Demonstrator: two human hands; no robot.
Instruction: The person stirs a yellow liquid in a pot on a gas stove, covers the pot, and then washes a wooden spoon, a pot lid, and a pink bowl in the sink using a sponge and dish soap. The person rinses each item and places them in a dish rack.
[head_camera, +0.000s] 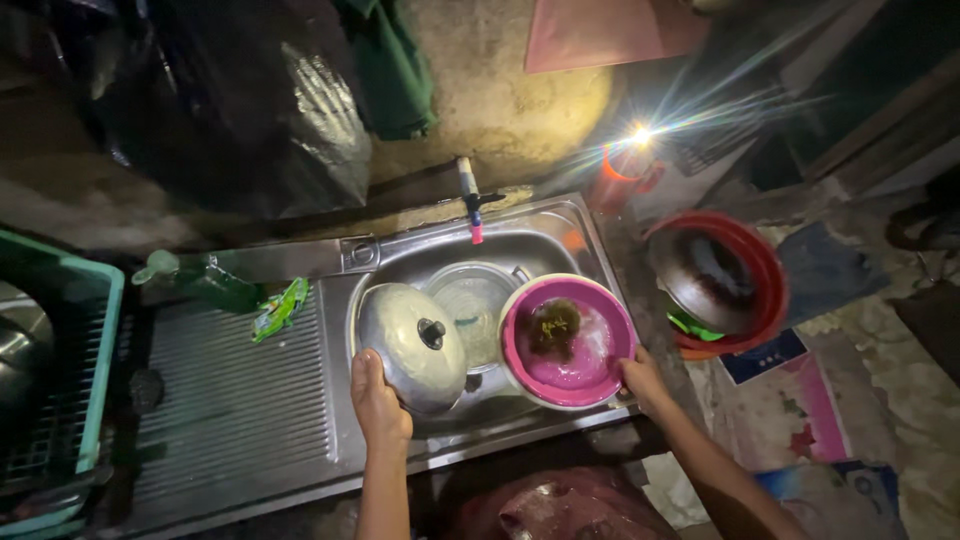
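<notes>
The green crate (95, 330) at the left of the frame is cut off by the left edge; its contents are too dark to identify. The metal lid (412, 345) hides part of the pot (475, 300) in the sink (560, 225). The left hand (378, 400) fingertips are concealed behind the lid rim. The dark mass in the pink basin (568, 343) cannot be identified. Glare in the upper right washes out the red container (625, 178). Both forearms are cut off at the bottom edge.

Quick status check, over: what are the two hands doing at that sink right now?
Left hand grips steel pot lid by its rim. Right hand holds pink basin, soapy water inside. Both over the sink; pot sits underneath.
</notes>
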